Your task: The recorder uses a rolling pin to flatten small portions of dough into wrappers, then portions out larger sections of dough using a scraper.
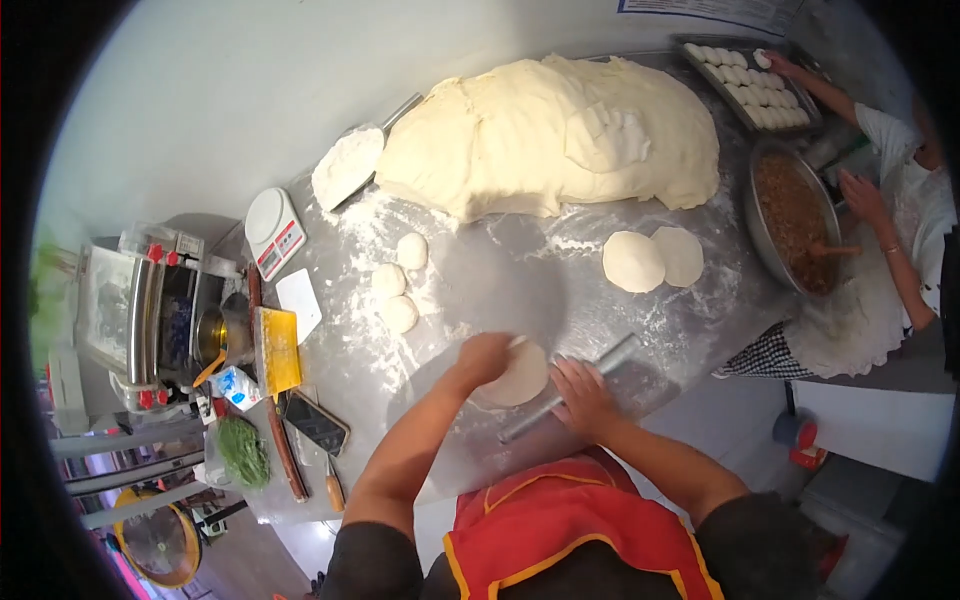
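Near the front of the metal table, my left hand (486, 360) pinches the upper left edge of a flat dough round (520, 378). My right hand (585, 398) lies over a grey rolling pin (618, 354), fingers stretched and spread across it. The pin sits slantwise along the right side of the round. Two rolled dough rounds (633, 262) overlap farther right. To the left, three small dough balls (399, 314) rest on scattered flour. A huge pale dough mass (530, 135) covers the back of the table.
A flour scoop (350, 165), a kitchen scale (272, 232), a yellow scraper (277, 350) and a phone (316, 424) line the left side. At right stand a filling bowl (795, 215) and a tray of buns (735, 70); a co-worker's hands are there.
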A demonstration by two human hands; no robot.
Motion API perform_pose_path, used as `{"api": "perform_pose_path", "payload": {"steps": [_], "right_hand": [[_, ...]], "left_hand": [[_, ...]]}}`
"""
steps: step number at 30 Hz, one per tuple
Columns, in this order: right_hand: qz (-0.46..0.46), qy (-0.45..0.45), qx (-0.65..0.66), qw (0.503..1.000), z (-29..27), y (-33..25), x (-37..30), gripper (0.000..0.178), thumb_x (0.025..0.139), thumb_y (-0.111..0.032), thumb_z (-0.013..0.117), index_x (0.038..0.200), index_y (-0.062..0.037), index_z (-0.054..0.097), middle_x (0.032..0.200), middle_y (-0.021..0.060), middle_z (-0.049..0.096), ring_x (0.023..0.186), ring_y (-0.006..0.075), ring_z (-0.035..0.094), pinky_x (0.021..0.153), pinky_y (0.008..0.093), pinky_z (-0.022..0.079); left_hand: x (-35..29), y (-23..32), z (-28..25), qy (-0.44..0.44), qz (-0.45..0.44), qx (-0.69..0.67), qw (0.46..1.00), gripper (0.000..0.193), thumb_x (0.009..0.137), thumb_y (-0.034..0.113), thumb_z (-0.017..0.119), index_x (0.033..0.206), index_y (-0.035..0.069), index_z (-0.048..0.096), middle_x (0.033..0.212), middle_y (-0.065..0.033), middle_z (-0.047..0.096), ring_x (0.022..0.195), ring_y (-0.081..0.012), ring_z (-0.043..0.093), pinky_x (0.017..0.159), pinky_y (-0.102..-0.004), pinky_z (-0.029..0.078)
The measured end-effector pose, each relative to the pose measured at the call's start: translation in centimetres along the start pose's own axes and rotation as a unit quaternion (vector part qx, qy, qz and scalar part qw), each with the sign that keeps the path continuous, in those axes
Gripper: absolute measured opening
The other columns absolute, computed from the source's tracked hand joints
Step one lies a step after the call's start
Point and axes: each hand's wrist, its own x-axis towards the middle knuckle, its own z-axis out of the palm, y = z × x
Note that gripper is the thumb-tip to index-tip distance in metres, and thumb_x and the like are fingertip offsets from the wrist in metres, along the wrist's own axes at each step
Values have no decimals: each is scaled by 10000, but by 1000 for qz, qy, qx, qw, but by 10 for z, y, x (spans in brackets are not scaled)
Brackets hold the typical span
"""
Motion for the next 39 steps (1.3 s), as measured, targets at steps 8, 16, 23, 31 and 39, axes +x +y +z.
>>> {"api": "perform_pose_path", "payload": {"steps": [8, 16, 23, 31, 39], "right_hand": [[-7, 27, 27, 999, 3, 2, -16, 632, 794, -301, 633, 1361, -81, 461, 1396, 110, 461, 1301, 271, 404, 1093, 467, 284], [-30, 79, 19, 996, 13, 8, -12, 562, 797, -289, 621, 1323, -125, 512, 1343, 62, 503, 1218, 264, 463, 1026, 469, 344], [-39, 59, -4, 997, 12, 15, -10, 533, 807, -311, 615, 1293, -108, 535, 1325, 71, 512, 1199, 262, 478, 1021, 467, 352], [-40, 47, -16, 998, 19, 13, -12, 540, 822, -353, 615, 1293, -105, 529, 1318, 60, 515, 1207, 251, 477, 1032, 455, 351], [-61, 42, 54, 996, 0, 8, -12, 524, 821, -323, 640, 1295, -130, 530, 1308, 85, 522, 1222, 263, 469, 1040, 472, 339]], "left_hand": [[74, 44, -9, 337, -4, -270, 902, 344, 840, 179, 642, 1160, 63, 591, 1105, -173, 639, 1000, -336, 605, 887, -418, 464], [-24, -64, -3, 497, -205, -36, 842, 453, 901, 103, 499, 1316, -71, 450, 1390, -274, 425, 1294, -432, 393, 1104, -450, 303], [-8, 12, 64, 309, -32, 94, 946, 533, 934, 193, 498, 1405, -22, 370, 1432, -244, 389, 1357, -397, 333, 1139, -452, 244], [31, 37, 34, 243, -39, 169, 954, 709, 901, 465, 517, 1457, 68, 329, 1504, -206, 297, 1416, -378, 223, 1131, -567, 161], [42, 41, 33, 244, -70, 163, 953, 799, 864, 578, 522, 1485, 129, 299, 1559, -152, 209, 1453, -348, 129, 1138, -598, 85]]}}
